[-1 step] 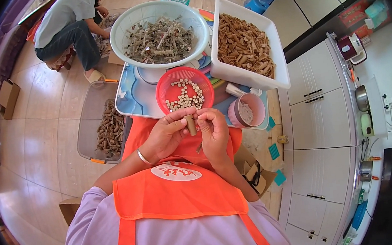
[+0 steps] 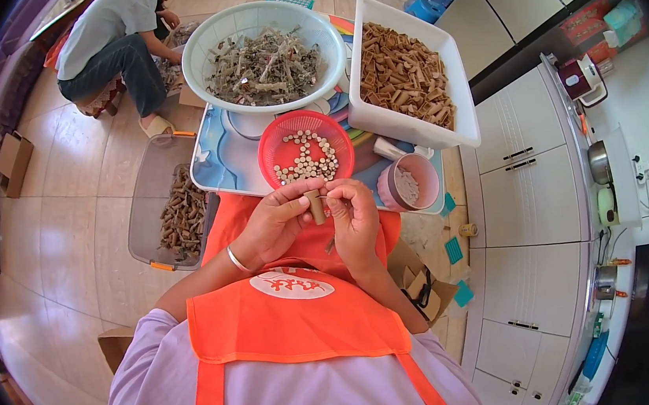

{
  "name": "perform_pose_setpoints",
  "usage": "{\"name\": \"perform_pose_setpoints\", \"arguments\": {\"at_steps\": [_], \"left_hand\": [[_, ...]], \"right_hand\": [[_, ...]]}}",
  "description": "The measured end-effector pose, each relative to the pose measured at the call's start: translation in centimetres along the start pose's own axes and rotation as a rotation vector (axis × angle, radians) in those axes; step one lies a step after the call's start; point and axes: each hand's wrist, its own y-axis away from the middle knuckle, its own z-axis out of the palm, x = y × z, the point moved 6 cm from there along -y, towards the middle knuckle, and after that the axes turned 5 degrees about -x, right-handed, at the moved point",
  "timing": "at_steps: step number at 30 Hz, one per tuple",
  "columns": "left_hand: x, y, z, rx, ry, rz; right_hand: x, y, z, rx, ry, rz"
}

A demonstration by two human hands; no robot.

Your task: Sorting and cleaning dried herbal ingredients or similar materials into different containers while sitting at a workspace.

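Observation:
My left hand (image 2: 275, 217), with a silver bangle on its wrist, pinches a short olive-brown tube (image 2: 316, 208) between thumb and fingers. Close beside it, my right hand (image 2: 355, 213) is closed in a pinch. A thin pale sliver seems to run from those fingertips to the tube's upper part, too small to name. Both hands are over my orange apron (image 2: 297, 316), just in front of a red plastic basket (image 2: 266, 157). Small round pale discs (image 2: 312, 155) lie scattered inside that basket.
On the low patterned table (image 2: 213, 155) stand a pale basin (image 2: 195, 58) of shredded wrappings, a white tub (image 2: 463, 109) of brown pieces and a pink cup (image 2: 427, 180) with white contents. A grey bin (image 2: 140, 214) of brown tubes sits left. A person (image 2: 114, 43) crouches far left.

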Motion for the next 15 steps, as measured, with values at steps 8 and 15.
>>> {"name": "perform_pose_setpoints", "arguments": {"at_steps": [8,15], "left_hand": [[0.22,0.14,0.27,-0.041,-0.111,0.030],[0.62,-0.05,0.64,0.023,-0.183,0.057]], "right_hand": [[0.00,0.16,-0.20,-0.040,0.040,0.014],[-0.48,-0.15,-0.54,-0.059,0.130,-0.071]]}}
